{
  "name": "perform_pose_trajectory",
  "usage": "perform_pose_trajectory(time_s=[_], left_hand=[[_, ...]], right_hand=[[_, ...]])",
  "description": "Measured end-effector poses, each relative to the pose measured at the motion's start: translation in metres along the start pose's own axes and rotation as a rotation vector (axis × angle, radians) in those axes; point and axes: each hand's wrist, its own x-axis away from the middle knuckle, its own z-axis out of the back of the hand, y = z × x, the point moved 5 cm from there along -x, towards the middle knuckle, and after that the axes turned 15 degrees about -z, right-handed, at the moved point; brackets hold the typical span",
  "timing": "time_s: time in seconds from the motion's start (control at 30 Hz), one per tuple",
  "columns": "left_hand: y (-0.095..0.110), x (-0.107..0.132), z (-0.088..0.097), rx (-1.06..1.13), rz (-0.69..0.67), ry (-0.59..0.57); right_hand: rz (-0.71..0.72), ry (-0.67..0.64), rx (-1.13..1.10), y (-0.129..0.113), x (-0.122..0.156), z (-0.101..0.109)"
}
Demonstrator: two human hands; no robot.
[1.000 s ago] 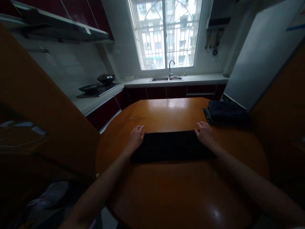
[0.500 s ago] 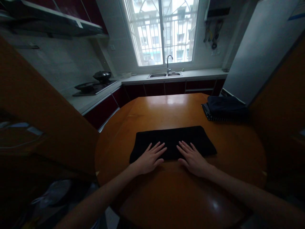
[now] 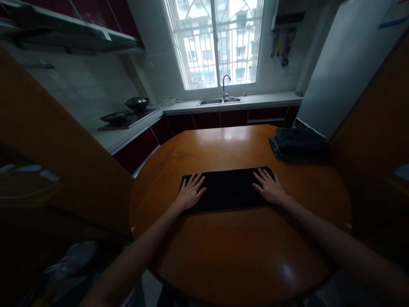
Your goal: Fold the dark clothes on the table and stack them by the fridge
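A black folded cloth, perhaps a garment [image 3: 228, 189], lies flat in a long strip across the wooden table [image 3: 230, 247]. My left hand [image 3: 191, 192] rests on its left end, palm down with the fingers spread. On the right end lies my right hand [image 3: 269, 186], also flat and open. Neither hand grips the cloth. The cloth's exact kind is too dark to make out.
A stack of dark folded clothes [image 3: 300, 144] sits at the table's far right. Behind the table are a counter with a sink [image 3: 220, 101], a stove [image 3: 128, 119] with pans, and a fridge [image 3: 338, 68] to the right.
My hands have slid apart and slightly away from me, from near the cloth's middle to its two ends. The view has shifted slightly.
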Motion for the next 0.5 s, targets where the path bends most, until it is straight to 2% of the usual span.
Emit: perform_pose_trajectory(time_s=[0.07, 0.13, 0.2, 0.27, 0.37, 0.43, 0.5], left_hand=[[-0.007, 0.005, 0.005, -0.003, 0.040, -0.023], [0.002, -0.004, 0.011, -0.013, 0.065, -0.024], [0.028, -0.025, 0.015, -0.028, 0.036, 0.022], [0.063, -0.051, 0.012, -0.019, -0.055, 0.062], [0.103, -0.078, -0.007, 0.001, -0.130, 0.031], [0.112, -0.083, -0.020, -0.014, -0.133, 0.001], [0.112, -0.082, -0.027, -0.040, -0.129, -0.003]], right_hand=[[-0.038, 0.015, -0.011, 0.011, -0.003, 0.005], [-0.045, 0.052, -0.015, 0.002, -0.005, 0.012], [-0.012, 0.114, -0.024, -0.026, -0.006, 0.019], [0.059, 0.143, -0.048, -0.063, -0.005, 0.020], [0.124, 0.058, -0.060, -0.102, -0.006, 0.006], [0.111, -0.009, -0.047, -0.103, -0.008, -0.004], [0.075, -0.012, -0.024, -0.084, -0.012, -0.009]])
